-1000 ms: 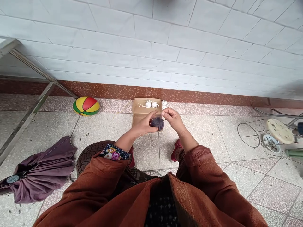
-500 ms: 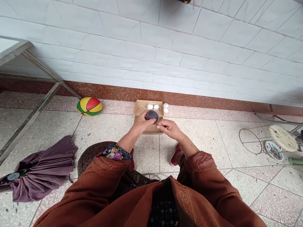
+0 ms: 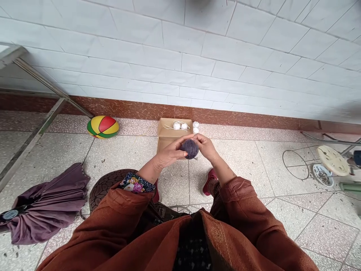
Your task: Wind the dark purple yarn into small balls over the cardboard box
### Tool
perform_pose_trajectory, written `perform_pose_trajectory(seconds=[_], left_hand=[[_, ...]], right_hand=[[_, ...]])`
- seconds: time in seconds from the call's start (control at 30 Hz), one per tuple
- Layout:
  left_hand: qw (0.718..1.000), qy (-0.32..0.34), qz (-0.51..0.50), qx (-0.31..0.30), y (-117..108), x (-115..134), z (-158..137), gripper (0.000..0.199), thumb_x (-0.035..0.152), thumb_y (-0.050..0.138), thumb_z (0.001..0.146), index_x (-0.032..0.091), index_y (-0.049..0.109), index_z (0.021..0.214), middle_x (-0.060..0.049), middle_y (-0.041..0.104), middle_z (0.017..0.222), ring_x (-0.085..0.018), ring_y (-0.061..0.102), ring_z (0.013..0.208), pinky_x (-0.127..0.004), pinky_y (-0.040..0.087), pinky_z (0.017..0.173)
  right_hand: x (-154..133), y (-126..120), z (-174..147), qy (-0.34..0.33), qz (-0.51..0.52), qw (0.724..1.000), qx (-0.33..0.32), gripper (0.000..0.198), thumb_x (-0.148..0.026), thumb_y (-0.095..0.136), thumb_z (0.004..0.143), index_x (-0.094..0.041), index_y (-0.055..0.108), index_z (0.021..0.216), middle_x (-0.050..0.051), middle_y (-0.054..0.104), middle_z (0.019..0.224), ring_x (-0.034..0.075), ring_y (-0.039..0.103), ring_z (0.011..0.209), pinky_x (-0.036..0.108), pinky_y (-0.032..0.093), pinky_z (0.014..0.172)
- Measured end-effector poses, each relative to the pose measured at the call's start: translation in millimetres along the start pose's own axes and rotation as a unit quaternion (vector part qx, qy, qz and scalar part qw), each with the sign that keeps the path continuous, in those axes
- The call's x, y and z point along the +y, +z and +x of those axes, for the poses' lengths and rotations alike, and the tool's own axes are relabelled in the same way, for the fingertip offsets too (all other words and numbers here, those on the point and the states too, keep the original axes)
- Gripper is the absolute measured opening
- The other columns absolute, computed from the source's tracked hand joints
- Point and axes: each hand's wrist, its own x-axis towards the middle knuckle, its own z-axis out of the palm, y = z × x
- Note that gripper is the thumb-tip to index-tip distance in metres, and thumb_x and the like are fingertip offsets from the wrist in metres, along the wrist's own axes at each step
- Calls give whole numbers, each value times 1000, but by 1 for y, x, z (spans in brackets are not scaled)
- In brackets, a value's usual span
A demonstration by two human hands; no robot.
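Note:
A dark grey-purple ball of yarn point(image 3: 190, 149) rests in my left hand point(image 3: 170, 153), whose fingers and thumb curl around its left side. My right hand point(image 3: 207, 147) is closed in a pinch at the ball's upper right edge, its fingertips against the yarn; the strand between them is too small to make out now. Below and behind the hands an open cardboard box point(image 3: 166, 131) sits on the floor. White yarn balls point(image 3: 179, 125) with loose cord lie in its far half. Two more small white balls point(image 3: 195, 127) are just outside its right side.
A colourful ball point(image 3: 103, 127) lies by the wall at left, near a metal table frame point(image 3: 53, 113). A purple umbrella point(image 3: 53, 203) is on the floor at lower left. To the right stand a wire stand point(image 3: 296, 164), a cream stool seat point(image 3: 332, 160) and a white bowl point(image 3: 323, 175).
The yarn ball has shifted right and slightly down with my left hand. My right hand has moved from the ball's lower right to its upper right edge.

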Motion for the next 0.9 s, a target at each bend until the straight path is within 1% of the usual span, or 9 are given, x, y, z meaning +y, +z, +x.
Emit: perform_pose_trajectory(seconds=[0.1,0.23,0.3,0.37,0.43,0.5,0.6,0.7,0.9], left_hand=[[998,-8,-38,42,-2,-2,3,60,35,93,73,24,77,130,-10,75,131,-27,70,117,-39,56,99],[985,26,-8,171,-11,-6,11,49,38,91,74,20,74,116,-8,76,115,-25,70,109,-39,54,100],[966,41,78,244,-15,-8,15,46,40,88,75,20,71,113,-7,75,111,-25,69,108,-41,53,103],[926,49,203,314,-17,-10,17,47,37,89,73,21,69,112,-7,72,113,-28,66,113,-44,50,108],[890,46,303,338,-17,-12,17,47,34,89,72,21,67,112,-8,69,116,-30,64,118,-47,48,111],[892,28,333,304,-15,-13,14,45,37,85,77,21,65,114,-8,69,116,-30,64,118,-47,48,110],[934,-13,289,212,-6,-16,11,48,46,78,86,21,62,124,-7,69,115,-27,65,108,-43,52,98],[963,-43,222,144,3,-21,9,60,47,74,86,23,58,138,-8,69,121,-24,65,100,-35,52,79],[995,-10,62,79,15,-29,5,84,35,72,83,36,46,163,-5,68,119,-18,59,84,-28,45,67]], right_hand=[[2,3,-3,2,-45,999,-13,32,-50,66,99,-22,66,82,-1,65,79,17,56,76,29,47,76],[1,5,-10,-58,-102,992,-53,31,-47,64,101,-23,64,81,0,64,77,17,57,74,30,47,74],[-2,6,-15,-109,-102,984,-98,31,-47,63,104,-23,66,83,1,65,80,17,58,75,31,48,76],[-7,7,-19,-150,-89,974,-142,30,-47,64,105,-23,70,88,2,69,84,18,61,77,32,50,78],[-13,6,-21,-169,-73,970,-158,29,-48,66,105,-23,73,92,3,71,87,18,63,78,32,52,79],[-19,3,-21,-171,-59,973,-142,30,-49,66,106,-23,75,94,3,71,88,18,63,79,33,52,78],[-25,-5,-18,-166,-54,979,-100,31,-51,67,106,-23,74,92,3,70,86,18,63,78,33,52,77],[-25,-12,-14,-174,-67,981,-53,30,-48,65,107,-23,72,91,2,69,85,18,62,79,33,52,78],[-10,-11,-3,-168,-120,978,30,27,-43,61,107,-24,68,90,4,69,88,20,62,84,35,52,85]])
